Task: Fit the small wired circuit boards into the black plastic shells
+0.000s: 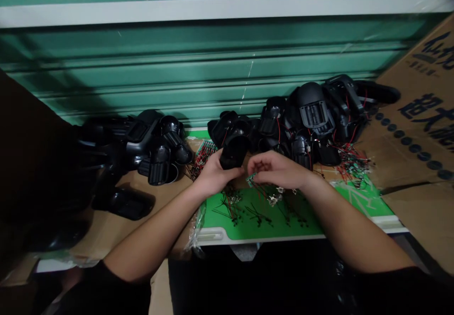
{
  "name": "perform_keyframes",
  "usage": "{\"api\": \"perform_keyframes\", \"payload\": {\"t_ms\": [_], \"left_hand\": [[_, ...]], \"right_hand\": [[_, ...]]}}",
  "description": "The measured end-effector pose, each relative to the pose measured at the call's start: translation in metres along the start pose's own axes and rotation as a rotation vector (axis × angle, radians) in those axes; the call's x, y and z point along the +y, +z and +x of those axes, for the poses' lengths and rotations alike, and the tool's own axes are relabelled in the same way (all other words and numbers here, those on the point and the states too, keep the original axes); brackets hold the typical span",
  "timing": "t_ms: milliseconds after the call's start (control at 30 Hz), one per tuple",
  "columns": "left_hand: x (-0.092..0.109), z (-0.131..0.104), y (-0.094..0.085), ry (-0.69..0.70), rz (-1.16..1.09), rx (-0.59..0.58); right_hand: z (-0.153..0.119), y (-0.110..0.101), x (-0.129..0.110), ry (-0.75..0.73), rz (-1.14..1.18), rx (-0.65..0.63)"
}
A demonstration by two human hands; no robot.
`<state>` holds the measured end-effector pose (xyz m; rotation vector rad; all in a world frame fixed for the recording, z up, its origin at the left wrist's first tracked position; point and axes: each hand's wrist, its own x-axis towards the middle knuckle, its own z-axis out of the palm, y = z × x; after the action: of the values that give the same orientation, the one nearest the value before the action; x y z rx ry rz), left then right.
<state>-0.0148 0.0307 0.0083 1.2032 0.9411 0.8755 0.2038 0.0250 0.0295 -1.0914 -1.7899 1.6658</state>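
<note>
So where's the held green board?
Head view, centre: the green board is in the right grip, right of the black housing in the left grip.

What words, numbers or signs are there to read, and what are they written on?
"仙": big dark writing on the cardboard box; the next character is cut off by the picture's edge.
"超大": bigger writing lower on the same box; what follows is unclear.
Small line between them: too blurred to read.
Row of dark round marks on the box: nothing readable.
Held black case and green circuit board: no readable text.
</note>
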Motion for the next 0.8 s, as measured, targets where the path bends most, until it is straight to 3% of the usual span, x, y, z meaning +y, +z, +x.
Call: {"api": "perform_keyframes", "payload": {"t_ms": [133,233,300,433,533,633,800], "left_hand": [[-0.011,0.004,0.0,0.005,0.145,0.001],[-0.014,0.004,0.0,0.002,0.104,0.018],[-0.013,0.003,0.001,-0.016,0.02,0.02],[-0.007,0.0,0.003,-0.039,-0.216,0.045],[-0.007,-0.001,0.003,-0.03,-0.247,0.081],[-0.011,0.0,0.002,0.04,-0.16,0.111],[-0.014,0.0,0.001,0.105,-0.046,0.185]], "right_hand": [[-0.001,-0.001,0.001,0.044,-0.247,-0.183],[-0.004,-0.002,-0.001,0.088,-0.109,-0.273],[-0.005,-0.002,-0.002,0.082,0.049,-0.192],[-0.003,0.001,-0.002,-0.002,0.265,0.161],[0.001,0.005,-0.001,-0.041,0.347,0.347],[0.004,0.01,0.001,-0.062,0.373,0.417],[0.006,0.02,0.004,-0.089,0.344,0.392]]}}
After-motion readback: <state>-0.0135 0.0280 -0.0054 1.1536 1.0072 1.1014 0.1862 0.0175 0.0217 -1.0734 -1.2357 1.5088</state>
